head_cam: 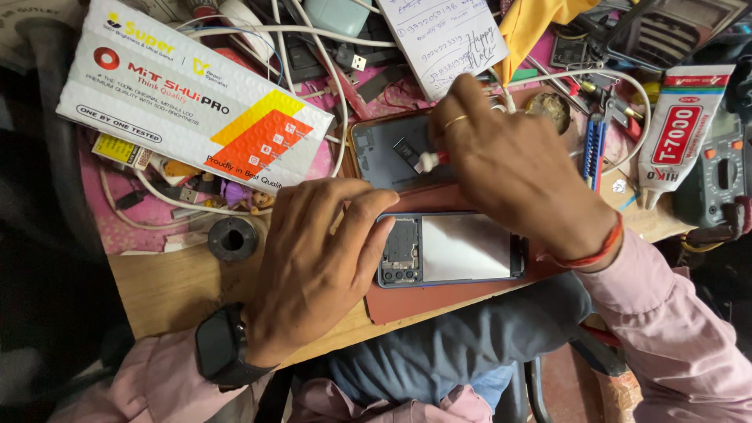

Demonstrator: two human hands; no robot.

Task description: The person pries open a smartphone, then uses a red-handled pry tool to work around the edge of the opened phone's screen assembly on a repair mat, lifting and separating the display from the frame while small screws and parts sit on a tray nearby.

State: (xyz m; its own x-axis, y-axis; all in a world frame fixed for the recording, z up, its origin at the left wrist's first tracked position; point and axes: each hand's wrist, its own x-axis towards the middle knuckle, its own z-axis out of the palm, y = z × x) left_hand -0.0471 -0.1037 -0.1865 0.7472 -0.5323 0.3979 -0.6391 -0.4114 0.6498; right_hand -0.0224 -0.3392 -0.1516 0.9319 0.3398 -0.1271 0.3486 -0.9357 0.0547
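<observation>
A white padded envelope (188,102) with an orange and yellow patch lay at the far left of the counter (168,286), and a small black ring (233,238) sat just below it. My left hand (313,262), a black watch (219,345) on its wrist, rested with its fingers (364,223) pressed together on the left end of the opened phone (450,249), which lay flat on a reddish-brown mat (439,301) in front of me. Just beyond it lay the dark back cover (384,153). My right hand (513,168) reached over that cover, its fingers pinching a small white-tipped tool (428,161) against it. A blue-handled cutter (593,149) and a white glue tube (677,129) lay further right.
</observation>
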